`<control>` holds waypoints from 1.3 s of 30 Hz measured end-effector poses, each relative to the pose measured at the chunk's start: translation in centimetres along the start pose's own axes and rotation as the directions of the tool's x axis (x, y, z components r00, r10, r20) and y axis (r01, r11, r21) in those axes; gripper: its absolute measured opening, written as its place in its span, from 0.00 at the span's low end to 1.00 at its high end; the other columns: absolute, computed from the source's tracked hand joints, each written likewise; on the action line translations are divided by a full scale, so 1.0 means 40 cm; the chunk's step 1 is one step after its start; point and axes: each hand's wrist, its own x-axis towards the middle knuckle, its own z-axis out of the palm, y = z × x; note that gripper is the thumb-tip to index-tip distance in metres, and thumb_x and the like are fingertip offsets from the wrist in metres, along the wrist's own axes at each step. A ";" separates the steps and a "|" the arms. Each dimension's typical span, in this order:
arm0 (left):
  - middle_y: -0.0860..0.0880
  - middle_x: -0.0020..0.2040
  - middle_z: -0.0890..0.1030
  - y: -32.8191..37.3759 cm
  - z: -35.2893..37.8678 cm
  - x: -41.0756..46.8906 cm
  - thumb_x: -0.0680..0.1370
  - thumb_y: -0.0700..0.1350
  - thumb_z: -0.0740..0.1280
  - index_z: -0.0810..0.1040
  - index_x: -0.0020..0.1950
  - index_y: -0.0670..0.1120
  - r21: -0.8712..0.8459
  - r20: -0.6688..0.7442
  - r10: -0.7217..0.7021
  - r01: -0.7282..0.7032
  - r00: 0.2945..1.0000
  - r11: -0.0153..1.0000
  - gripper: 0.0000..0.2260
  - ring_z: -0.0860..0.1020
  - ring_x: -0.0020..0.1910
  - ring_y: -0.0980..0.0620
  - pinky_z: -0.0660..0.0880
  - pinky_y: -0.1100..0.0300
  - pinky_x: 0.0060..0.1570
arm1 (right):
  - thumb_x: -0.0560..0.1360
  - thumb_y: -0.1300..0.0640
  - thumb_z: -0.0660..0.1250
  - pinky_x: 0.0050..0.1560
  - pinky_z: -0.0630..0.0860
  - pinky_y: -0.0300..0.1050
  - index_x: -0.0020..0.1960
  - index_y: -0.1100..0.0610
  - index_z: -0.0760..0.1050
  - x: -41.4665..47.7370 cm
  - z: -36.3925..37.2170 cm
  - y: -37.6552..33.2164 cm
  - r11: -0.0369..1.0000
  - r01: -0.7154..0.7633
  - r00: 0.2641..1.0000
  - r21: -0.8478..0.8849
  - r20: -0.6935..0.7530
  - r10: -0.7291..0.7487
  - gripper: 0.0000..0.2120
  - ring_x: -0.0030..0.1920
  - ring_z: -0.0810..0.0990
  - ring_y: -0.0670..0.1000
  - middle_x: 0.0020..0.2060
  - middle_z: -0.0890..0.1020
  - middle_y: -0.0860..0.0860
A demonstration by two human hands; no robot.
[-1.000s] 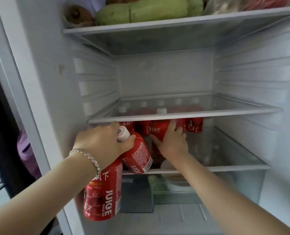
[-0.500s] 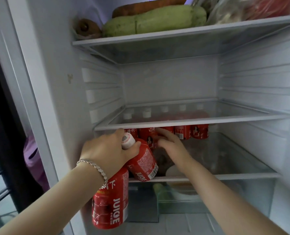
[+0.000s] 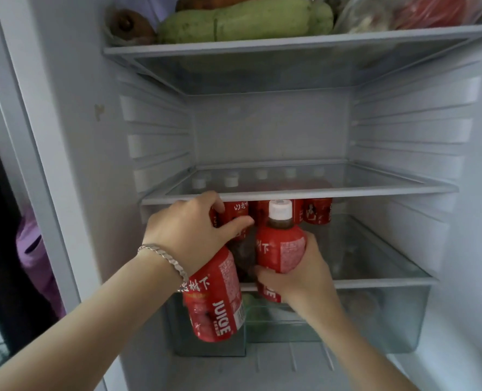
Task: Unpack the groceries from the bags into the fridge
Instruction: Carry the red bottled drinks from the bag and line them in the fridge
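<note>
The fridge [image 3: 65, 165] is open and a good part of the unpacking seems to be done already. On the top shelf [image 3: 262, 45] a pale green squash [image 3: 242, 22], a brown root vegetable [image 3: 130, 25] and some bagged produce [image 3: 403, 12] are laid. The middle glass shelf [image 3: 304, 190] is bare. On the lower shelf [image 3: 375, 282], a row of red juice bottles [image 3: 317, 211] is stood at the back, their white caps seen through the glass above. Two more bottles are not yet placed. The left hand [image 3: 189, 232] is closed around the neck of one juice bottle [image 3: 214, 300], which hangs tilted in front of the lower shelf edge, with its base down before the crisper drawer [image 3: 389, 320]. The fingers of the right hand [image 3: 299, 266] are wrapped around the body of a second bottle [image 3: 279, 244], which is held upright at the front of the lower shelf, just before the row. What remains, as far as can be judged, is that these two bottles are set beside the others. No grocery bags are in view, so it cannot be told how much is left in them.
</note>
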 end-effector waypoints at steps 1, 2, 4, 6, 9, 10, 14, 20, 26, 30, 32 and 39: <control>0.56 0.43 0.80 0.000 0.004 0.002 0.72 0.68 0.57 0.74 0.52 0.56 0.011 -0.036 -0.003 0.004 0.999 1.000 0.19 0.78 0.44 0.53 0.75 0.59 0.41 | 0.60 0.57 0.80 0.29 0.70 0.29 0.59 0.44 0.60 0.014 -0.013 0.005 1.000 -0.017 1.000 -0.013 0.007 0.018 0.38 0.41 0.75 0.37 0.45 0.74 0.39; 0.56 0.44 0.80 0.000 0.007 0.004 0.75 0.64 0.57 0.74 0.54 0.57 0.027 -0.079 0.000 0.002 0.997 1.000 0.15 0.78 0.45 0.53 0.73 0.60 0.40 | 0.60 0.56 0.80 0.31 0.69 0.28 0.60 0.45 0.60 0.028 -0.021 0.009 0.999 -0.034 0.999 -0.031 0.018 0.035 0.37 0.42 0.75 0.37 0.45 0.73 0.39; 0.55 0.43 0.81 0.000 0.015 0.006 0.78 0.58 0.57 0.76 0.54 0.57 0.054 -0.139 0.012 -0.004 0.990 0.999 0.11 0.79 0.43 0.52 0.71 0.62 0.38 | 0.61 0.55 0.79 0.38 0.69 0.29 0.62 0.47 0.60 0.056 -0.018 0.020 0.995 -0.061 0.998 -0.073 0.002 0.061 0.38 0.46 0.75 0.42 0.49 0.74 0.43; 0.55 0.42 0.81 -0.002 0.018 0.004 0.78 0.55 0.58 0.76 0.54 0.57 0.065 -0.150 0.013 -0.003 0.989 0.998 0.10 0.79 0.41 0.52 0.71 0.62 0.37 | 0.62 0.51 0.79 0.48 0.74 0.40 0.66 0.51 0.60 0.089 -0.002 0.033 0.988 -0.077 0.995 -0.137 -0.068 0.068 0.40 0.52 0.73 0.47 0.57 0.72 0.49; 0.56 0.44 0.82 -0.004 0.016 -0.003 0.78 0.55 0.57 0.74 0.58 0.59 0.056 -0.134 0.025 -0.018 0.991 0.998 0.11 0.79 0.44 0.53 0.72 0.63 0.38 | 0.64 0.43 0.76 0.63 0.68 0.54 0.70 0.55 0.56 0.173 0.026 0.048 0.919 -0.161 0.985 -0.361 -0.120 0.126 0.44 0.64 0.67 0.59 0.64 0.64 0.58; 0.56 0.45 0.81 -0.005 0.015 -0.006 0.78 0.55 0.57 0.72 0.60 0.59 0.053 -0.126 0.032 -0.026 0.991 0.998 0.12 0.79 0.45 0.53 0.71 0.63 0.38 | 0.65 0.40 0.74 0.63 0.68 0.55 0.71 0.56 0.55 0.199 0.037 0.049 0.892 -0.203 0.979 -0.403 -0.109 0.174 0.45 0.65 0.67 0.61 0.66 0.63 0.59; 0.55 0.46 0.81 -0.009 0.018 -0.019 0.79 0.56 0.55 0.67 0.64 0.60 0.075 -0.102 0.057 -0.050 0.993 0.996 0.14 0.79 0.44 0.53 0.73 0.62 0.38 | 0.70 0.41 0.70 0.61 0.71 0.53 0.70 0.62 0.57 0.274 0.088 0.064 0.863 -0.204 0.977 -0.461 -0.044 0.208 0.40 0.63 0.71 0.61 0.66 0.66 0.62; 0.55 0.41 0.80 -0.015 0.028 -0.030 0.79 0.55 0.55 0.65 0.66 0.60 0.045 -0.117 0.058 -0.053 0.991 0.998 0.15 0.73 0.35 0.55 0.66 0.64 0.30 | 0.75 0.63 0.64 0.61 0.73 0.49 0.61 0.63 0.72 0.291 0.079 0.075 0.885 -0.138 0.972 -0.444 0.110 0.207 0.15 0.60 0.74 0.57 0.60 0.75 0.61; 0.54 0.34 0.77 0.020 0.045 -0.028 0.78 0.48 0.58 0.71 0.62 0.56 -0.139 -0.138 -0.055 0.035 0.989 0.990 0.13 0.74 0.35 0.53 0.68 0.62 0.32 | 0.65 0.58 0.75 0.61 0.73 0.38 0.72 0.44 0.58 0.022 -0.008 -0.054 0.999 0.029 0.664 0.027 0.747 -0.039 0.41 0.62 0.74 0.41 0.63 0.73 0.43; 0.52 0.32 0.79 0.092 0.033 -0.014 0.78 0.50 0.60 0.74 0.53 0.53 -0.388 -0.130 -0.036 -0.017 0.991 0.921 0.07 0.78 0.34 0.53 0.78 0.56 0.37 | 0.60 0.62 0.80 0.46 0.77 0.31 0.61 0.38 0.63 -0.055 0.003 -0.060 0.987 0.048 0.854 0.152 0.506 -0.119 0.40 0.52 0.79 0.37 0.53 0.79 0.40; 0.53 0.38 0.80 0.118 0.028 0.000 0.76 0.61 0.58 0.74 0.53 0.54 -0.442 -0.139 0.030 -0.089 0.990 0.893 0.14 0.79 0.39 0.55 0.78 0.56 0.40 | 0.59 0.62 0.81 0.45 0.77 0.30 0.59 0.38 0.64 -0.050 -0.017 -0.053 0.979 0.143 0.938 0.142 0.295 -0.180 0.39 0.52 0.79 0.37 0.52 0.78 0.38; 0.44 0.55 0.77 0.041 0.140 0.068 0.75 0.54 0.56 0.80 0.54 0.47 0.207 -0.448 0.290 -0.218 0.846 0.954 0.18 0.71 0.54 0.44 0.68 0.48 0.54 | 0.58 0.65 0.80 0.36 0.71 0.29 0.60 0.40 0.61 -0.013 -0.093 0.015 0.994 0.093 0.969 0.051 -0.234 -0.079 0.41 0.42 0.77 0.38 0.47 0.74 0.38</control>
